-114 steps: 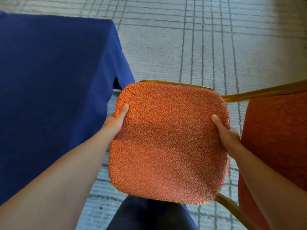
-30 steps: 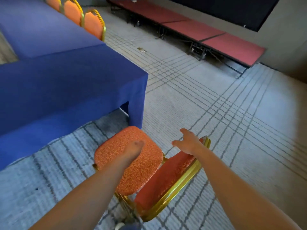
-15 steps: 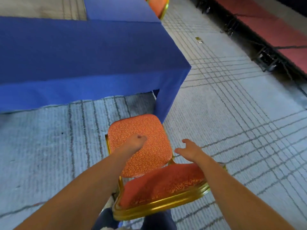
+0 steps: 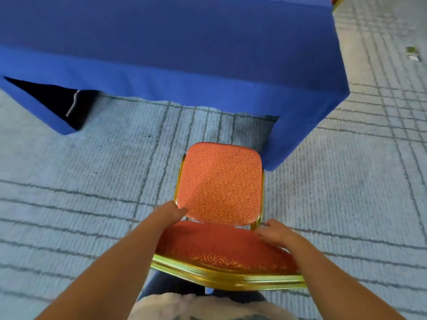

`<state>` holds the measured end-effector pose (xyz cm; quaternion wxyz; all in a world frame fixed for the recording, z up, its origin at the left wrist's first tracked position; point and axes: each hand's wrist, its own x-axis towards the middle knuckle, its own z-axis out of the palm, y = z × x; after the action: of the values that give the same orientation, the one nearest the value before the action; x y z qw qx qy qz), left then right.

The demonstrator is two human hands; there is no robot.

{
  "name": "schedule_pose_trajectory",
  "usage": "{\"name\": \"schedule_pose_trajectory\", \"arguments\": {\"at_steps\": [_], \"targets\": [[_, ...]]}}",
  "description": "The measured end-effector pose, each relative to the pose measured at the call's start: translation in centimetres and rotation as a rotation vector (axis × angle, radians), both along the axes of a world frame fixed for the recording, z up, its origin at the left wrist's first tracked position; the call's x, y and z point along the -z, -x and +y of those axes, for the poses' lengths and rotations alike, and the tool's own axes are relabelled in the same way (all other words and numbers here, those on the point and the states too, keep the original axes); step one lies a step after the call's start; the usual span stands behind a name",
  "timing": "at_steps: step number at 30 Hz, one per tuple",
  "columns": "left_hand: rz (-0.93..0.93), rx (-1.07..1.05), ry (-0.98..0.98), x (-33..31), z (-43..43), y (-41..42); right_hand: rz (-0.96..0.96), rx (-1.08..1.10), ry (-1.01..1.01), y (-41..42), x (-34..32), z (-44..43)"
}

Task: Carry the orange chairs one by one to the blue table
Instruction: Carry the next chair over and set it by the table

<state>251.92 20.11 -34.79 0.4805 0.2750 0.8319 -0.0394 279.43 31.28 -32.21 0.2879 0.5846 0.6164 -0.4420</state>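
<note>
Almost squarely, the orange chair (image 4: 220,183) faces the blue table (image 4: 161,54), backrest (image 4: 226,250) nearest.

Both bare forearms are stretched forward and down. The left hand (image 4: 172,213) is seen from behind, its fingers hidden; the right hand (image 4: 276,234) is laid with fingers curled on the orange chair (image 4: 219,185).

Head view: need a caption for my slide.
Left hand and right hand touch the orange chair beside the blue table's corner.
</note>
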Motion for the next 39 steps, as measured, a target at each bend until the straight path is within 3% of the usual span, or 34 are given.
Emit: {"name": "schedule_pose_trajectory", "arguments": {"at_steps": [15,25,29,39], "targets": [[-0.049,0.264,0.28,2.8,0.6,0.3,-0.146,0.02,0.256,-0.9,4.5,1.5],[-0.033,0.25,0.443,3.6,0.1,2.9,-0.268,0.154,0.521,0.1,5.7,2.1],[-0.122,0.195,0.561,2.9,0.4,3.2,-0.349,0.082,0.525,0.6,5.3,2.4],[-0.137,0.226,0.605,2.1,0.4,3.9,-0.341,0.114,0.507,0.1,5.5,1.6]]}}
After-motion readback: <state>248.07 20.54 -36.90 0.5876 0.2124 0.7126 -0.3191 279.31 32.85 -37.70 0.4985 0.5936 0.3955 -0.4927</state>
